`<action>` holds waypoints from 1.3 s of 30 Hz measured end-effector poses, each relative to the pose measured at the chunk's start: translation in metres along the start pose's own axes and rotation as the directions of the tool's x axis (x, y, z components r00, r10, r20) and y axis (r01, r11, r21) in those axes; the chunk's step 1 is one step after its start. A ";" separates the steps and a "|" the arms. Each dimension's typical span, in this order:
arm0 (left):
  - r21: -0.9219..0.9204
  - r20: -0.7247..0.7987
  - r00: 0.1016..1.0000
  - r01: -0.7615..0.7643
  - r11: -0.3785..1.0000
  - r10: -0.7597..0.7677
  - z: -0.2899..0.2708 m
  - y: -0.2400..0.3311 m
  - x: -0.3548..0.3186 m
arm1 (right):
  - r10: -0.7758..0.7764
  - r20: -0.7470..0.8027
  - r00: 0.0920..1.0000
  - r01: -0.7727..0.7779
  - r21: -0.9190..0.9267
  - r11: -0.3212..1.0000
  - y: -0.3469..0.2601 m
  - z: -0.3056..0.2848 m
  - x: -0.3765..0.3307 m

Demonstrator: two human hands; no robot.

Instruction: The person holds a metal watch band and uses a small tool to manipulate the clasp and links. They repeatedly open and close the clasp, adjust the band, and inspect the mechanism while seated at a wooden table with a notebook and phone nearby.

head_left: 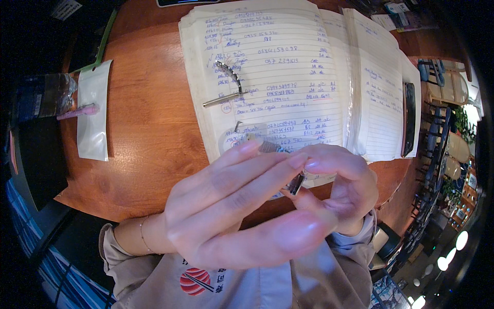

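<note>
In front of my chest, my left hand (231,206) and my right hand (350,188) meet, fingertips closed together. Between them shows a small dark, shiny piece (295,183) with a metallic edge; my fingers hide most of it, so its kind is unclear. A curved strip of dark metal links (231,73), like part of a watch band, lies on the notebook beyond my hands. A slim silver bar (222,99) touches its lower end. Just past my left fingertips, a small clear plastic bag (226,138) and a ridged grey piece (269,147) lie partly covered.
The open notebook (288,41) with handwritten lines covers much of the wooden table (134,129). A dark phone-like slab (408,121) rests at its right edge. To the left are a white packet (95,123) and a pink pen (85,111). Chairs (455,149) stand beyond the table at right.
</note>
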State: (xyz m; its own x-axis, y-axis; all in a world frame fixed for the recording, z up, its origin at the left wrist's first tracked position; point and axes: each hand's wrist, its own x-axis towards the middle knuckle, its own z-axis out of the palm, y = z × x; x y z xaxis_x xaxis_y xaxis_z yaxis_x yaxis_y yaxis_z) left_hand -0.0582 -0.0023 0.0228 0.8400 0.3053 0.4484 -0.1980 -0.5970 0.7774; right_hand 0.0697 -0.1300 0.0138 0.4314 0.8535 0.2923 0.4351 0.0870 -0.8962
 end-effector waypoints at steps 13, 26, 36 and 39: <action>0.034 -0.008 1.000 0.025 0.999 -0.025 -0.001 -0.002 -0.003 | 0.006 0.029 1.000 -0.005 -0.055 0.998 -0.005 -0.001 0.003; -0.019 -0.021 0.992 0.122 0.992 -0.123 -0.001 -0.003 -0.004 | -0.015 0.028 1.000 0.016 -0.051 0.999 -0.005 -0.002 0.005; -0.042 -0.016 0.993 0.119 0.992 -0.119 -0.002 -0.005 -0.003 | -0.052 0.073 0.996 0.054 -0.027 0.998 -0.001 -0.005 0.006; -0.046 -0.018 0.995 0.100 0.994 -0.101 0.000 -0.004 -0.003 | -0.088 0.117 0.989 0.093 -0.036 0.995 0.002 -0.008 0.008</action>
State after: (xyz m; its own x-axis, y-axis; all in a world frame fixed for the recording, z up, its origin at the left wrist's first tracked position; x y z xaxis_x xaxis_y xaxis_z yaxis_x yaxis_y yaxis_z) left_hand -0.0603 -0.0010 0.0185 0.8466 0.3775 0.3752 -0.1358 -0.5283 0.8381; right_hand 0.0803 -0.1276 0.0170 0.2958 0.8968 0.3292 0.5017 0.1474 -0.8524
